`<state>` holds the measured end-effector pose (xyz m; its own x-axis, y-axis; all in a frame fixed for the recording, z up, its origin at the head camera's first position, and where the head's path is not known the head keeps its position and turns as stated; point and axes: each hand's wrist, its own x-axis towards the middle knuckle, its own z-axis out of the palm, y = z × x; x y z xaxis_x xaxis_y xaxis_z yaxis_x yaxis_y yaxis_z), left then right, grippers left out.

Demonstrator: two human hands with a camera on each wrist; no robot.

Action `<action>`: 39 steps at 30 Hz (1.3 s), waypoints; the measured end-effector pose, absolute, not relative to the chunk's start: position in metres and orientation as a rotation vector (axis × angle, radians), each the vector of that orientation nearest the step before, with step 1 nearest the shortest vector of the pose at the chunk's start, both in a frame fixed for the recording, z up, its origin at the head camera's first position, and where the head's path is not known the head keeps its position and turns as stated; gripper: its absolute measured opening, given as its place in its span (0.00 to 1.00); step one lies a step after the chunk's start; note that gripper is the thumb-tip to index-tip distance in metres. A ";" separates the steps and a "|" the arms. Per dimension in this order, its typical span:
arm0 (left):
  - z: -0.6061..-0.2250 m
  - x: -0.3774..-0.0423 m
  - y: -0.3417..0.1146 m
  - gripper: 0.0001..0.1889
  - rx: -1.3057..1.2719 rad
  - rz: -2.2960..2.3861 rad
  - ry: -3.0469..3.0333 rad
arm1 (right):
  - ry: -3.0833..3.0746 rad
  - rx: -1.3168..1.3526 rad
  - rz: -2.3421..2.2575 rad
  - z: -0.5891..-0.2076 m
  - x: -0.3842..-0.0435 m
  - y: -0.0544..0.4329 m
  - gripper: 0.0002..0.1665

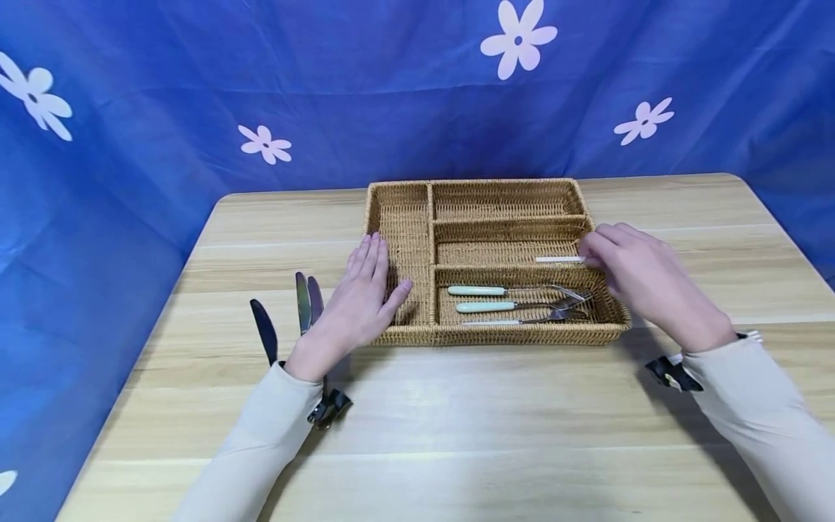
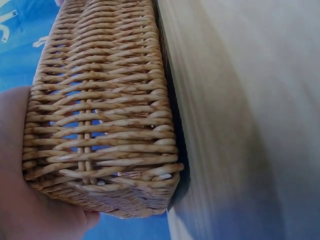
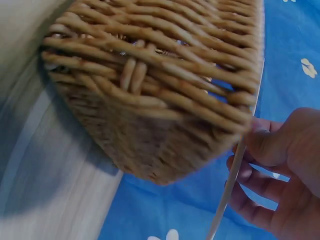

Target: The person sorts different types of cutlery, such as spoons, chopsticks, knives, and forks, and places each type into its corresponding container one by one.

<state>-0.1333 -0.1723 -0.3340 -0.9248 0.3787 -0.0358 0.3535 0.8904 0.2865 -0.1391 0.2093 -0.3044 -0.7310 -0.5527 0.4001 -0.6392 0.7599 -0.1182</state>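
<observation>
A woven wicker cutlery tray [image 1: 497, 335] stands at the back middle of the table in the head view. My left hand [image 1: 362, 290] rests on its left rim, fingers straight. The left wrist view shows this hand [image 2: 30, 195] against the tray's wicker wall [image 2: 115, 115]. With bent fingers my right hand [image 1: 642, 272] pinches a thin utensil with a white handle [image 1: 559, 259], over the middle right compartment. In the right wrist view the slim utensil [image 3: 227, 197] lies between thumb and fingers; its kind I cannot tell. Several forks with pale green handles [image 1: 485, 307] lie in the front right compartment.
Dark-bladed knives [image 1: 264, 330] lie left of the tray, partly hidden by my left forearm. The wooden table [image 1: 470, 435] extends toward me. Behind it hangs a blue cloth [image 1: 365, 94] with white flowers. Each wrist wears a black strap device [image 1: 329, 407].
</observation>
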 end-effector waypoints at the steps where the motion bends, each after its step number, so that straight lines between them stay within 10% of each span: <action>1: -0.334 -0.133 -0.172 0.41 0.576 0.424 2.968 | -2.620 0.917 0.351 -0.305 -0.141 0.207 0.23; 39: -0.335 -0.138 -0.178 0.42 0.662 0.480 2.950 | -2.777 0.877 0.236 -0.259 -0.214 0.128 0.15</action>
